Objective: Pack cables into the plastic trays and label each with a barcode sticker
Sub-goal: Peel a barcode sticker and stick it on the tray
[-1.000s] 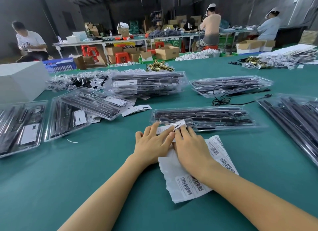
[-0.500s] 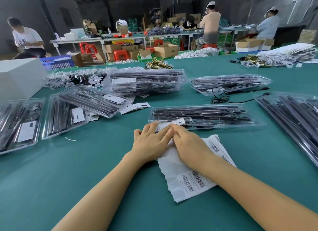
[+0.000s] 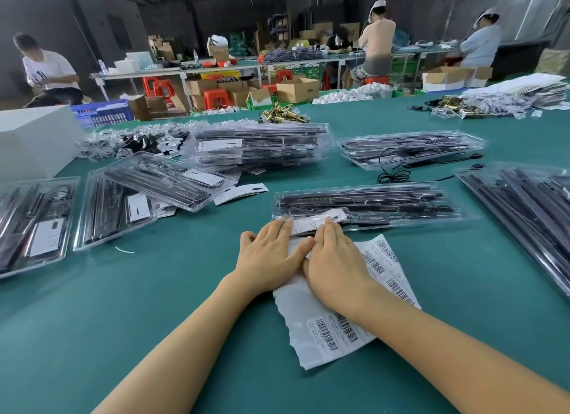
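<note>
Workshop interior; green work table (image 3: pixel 154 305) in the foreground, further benches, cardboard boxes and red stools behind, seated and standing workers at the rear.

Clear plastic tray (image 3: pixel 367 205), centre: closed, holds long black cables laid lengthwise; a white label strip (image 3: pixel 314 224) lies at its near left edge.

Left hand (image 3: pixel 271 256): fingers straight and together, flat on the table, fingertips reaching the label strip at the tray's edge.

Right hand (image 3: pixel 336 265): fingers straight, pressed flat on the barcode sticker sheet (image 3: pixel 327 327), fingertips touching the same strip. The two hands lie side by side, touching.

Barcode sticker sheet: white, creased, torn at its near end, several barcode labels still on it; lies just in front of the tray.

Stack of filled trays (image 3: pixel 259 147), centre rear, paper card on top.

Three trays at left (image 3: pixel 37 225) (image 3: pixel 114 210) (image 3: pixel 166 179), each with black cables and a white card; the third overlaps the second.

Tray at right rear (image 3: pixel 410 148), a loose black cable (image 3: pixel 398 174) coiled before it.

Large tray at far right (image 3: pixel 530 210), black cables inside.

White box (image 3: pixel 34 142), far left.
</note>
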Action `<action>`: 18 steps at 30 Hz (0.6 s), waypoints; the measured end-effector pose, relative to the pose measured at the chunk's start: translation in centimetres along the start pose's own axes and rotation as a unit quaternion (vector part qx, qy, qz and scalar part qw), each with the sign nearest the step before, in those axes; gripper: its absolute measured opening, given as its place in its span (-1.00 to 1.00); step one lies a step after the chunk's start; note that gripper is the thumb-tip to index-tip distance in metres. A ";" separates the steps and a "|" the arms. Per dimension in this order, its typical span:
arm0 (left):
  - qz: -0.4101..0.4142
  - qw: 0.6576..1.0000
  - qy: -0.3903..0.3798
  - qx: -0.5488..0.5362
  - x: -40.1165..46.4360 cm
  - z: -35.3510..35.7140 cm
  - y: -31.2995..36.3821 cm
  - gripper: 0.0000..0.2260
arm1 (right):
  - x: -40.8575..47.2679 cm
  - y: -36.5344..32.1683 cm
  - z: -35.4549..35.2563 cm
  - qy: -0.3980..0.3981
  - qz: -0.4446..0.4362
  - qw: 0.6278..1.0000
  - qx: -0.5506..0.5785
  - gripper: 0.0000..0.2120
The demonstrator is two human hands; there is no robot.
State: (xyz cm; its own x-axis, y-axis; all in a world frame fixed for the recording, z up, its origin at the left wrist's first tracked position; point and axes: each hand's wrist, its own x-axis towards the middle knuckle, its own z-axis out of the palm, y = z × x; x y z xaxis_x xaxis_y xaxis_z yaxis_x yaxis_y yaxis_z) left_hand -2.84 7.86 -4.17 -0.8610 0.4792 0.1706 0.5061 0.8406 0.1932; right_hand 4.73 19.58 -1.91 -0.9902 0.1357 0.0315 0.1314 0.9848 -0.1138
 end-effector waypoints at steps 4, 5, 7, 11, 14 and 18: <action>0.005 1.000 0.008 -0.004 -0.1 -0.1 -0.1 -0.13 | -0.1 -0.5 -0.1 0.000 0.034 0.999 -0.009 -0.31; 0.006 1.000 0.011 -0.007 -0.2 -0.1 -0.1 -0.13 | -0.1 -0.5 -0.1 -0.004 0.040 0.999 -0.020 -0.30; 0.008 1.000 0.014 -0.005 -0.2 0.0 -0.2 -0.15 | -0.1 -0.6 -0.1 -0.010 0.047 0.998 -0.033 -0.30; 0.021 1.000 0.007 0.000 -0.2 0.1 -0.5 -0.16 | 0.0 -0.7 0.0 -0.009 0.057 0.998 -0.035 -0.32; 0.021 1.000 0.001 0.000 -0.4 0.0 -0.4 -0.16 | 0.1 -0.8 0.3 -0.001 0.061 0.998 -0.027 -0.34; 0.022 1.000 -0.015 0.013 -0.3 -0.2 -0.3 -0.21 | -0.1 -0.5 -0.2 0.028 0.050 0.996 -0.067 -0.43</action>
State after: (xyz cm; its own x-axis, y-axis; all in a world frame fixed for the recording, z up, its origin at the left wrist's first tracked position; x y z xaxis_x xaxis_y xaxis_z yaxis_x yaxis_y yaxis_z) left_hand -2.70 7.42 -4.07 -0.8393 0.5227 0.1493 0.5423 0.8246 0.1613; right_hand 4.80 19.10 -1.70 -0.9681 0.2367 0.0825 0.2387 0.9710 0.0148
